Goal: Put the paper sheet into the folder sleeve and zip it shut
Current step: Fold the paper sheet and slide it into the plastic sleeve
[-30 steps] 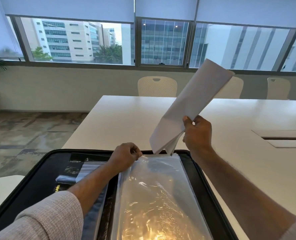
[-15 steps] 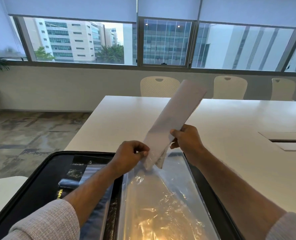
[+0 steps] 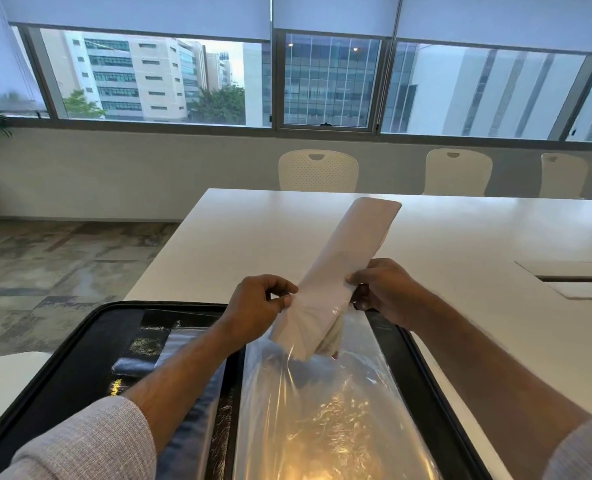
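Black zip folder (image 3: 79, 362) open on the near end of the white counter (image 3: 253, 237). Over the folder's right half, a clear sleeve (image 3: 322, 410) lifted at its far edge. Left hand (image 3: 253, 306) pinching the sleeve's mouth; right hand (image 3: 381, 289) gripping a curled paper sheet (image 3: 350, 258), lower end inside the sleeve, upper end tilted away from the folder.

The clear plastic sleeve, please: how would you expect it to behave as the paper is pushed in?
The sleeve looks thin and floppy: it wrinkles and billows. Its mouth probably collapses unless the left hand holds it. The glossy film likely lets the paper slide.
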Tool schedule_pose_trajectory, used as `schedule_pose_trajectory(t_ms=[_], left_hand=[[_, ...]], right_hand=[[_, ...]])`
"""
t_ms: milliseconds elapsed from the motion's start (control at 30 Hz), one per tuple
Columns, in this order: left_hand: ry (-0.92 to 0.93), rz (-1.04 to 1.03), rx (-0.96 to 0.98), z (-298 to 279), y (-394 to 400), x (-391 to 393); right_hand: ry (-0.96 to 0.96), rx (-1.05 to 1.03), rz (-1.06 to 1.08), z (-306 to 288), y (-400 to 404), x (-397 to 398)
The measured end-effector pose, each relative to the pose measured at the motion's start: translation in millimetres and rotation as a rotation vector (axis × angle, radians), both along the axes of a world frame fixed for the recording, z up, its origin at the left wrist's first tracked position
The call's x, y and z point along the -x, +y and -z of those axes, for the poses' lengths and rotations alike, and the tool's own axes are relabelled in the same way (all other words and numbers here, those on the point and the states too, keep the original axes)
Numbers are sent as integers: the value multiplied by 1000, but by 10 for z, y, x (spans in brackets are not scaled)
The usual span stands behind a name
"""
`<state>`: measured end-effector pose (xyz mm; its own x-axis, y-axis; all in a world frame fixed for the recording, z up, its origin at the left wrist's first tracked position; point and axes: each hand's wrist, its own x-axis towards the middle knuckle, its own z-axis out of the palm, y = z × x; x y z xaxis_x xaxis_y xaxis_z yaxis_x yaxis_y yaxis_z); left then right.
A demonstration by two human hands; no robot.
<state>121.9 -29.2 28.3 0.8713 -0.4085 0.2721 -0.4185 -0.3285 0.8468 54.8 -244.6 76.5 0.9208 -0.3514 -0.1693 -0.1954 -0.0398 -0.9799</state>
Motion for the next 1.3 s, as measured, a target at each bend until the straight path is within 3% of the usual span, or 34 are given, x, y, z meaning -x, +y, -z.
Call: schedule_pose_trajectory(t_ms=[167, 433, 600, 767, 900, 1033, 1133, 1300], left_hand=[[-31, -2, -26, 1, -25, 12], [-10, -26, -17, -15, -100, 24], [-28, -63, -34, -18, -101, 46], [-40, -76, -74, 1, -114, 83], [64, -47, -67, -23, -158, 91], [184, -25, 86, -164, -240, 136], [51, -16, 51, -269, -267, 148], [-128, 179, -209, -289, -315, 155]], right_hand=[[-49, -73, 102, -57, -60, 18], [114, 154, -280, -145, 50, 162], [230, 244, -405, -132, 66, 196], [210, 279, -340, -59, 47, 190], [134, 302, -267, -51, 29, 177], [143, 409, -283, -47, 34, 216], [93, 394, -303, 14, 26, 257], [29, 400, -303, 80, 29, 316]])
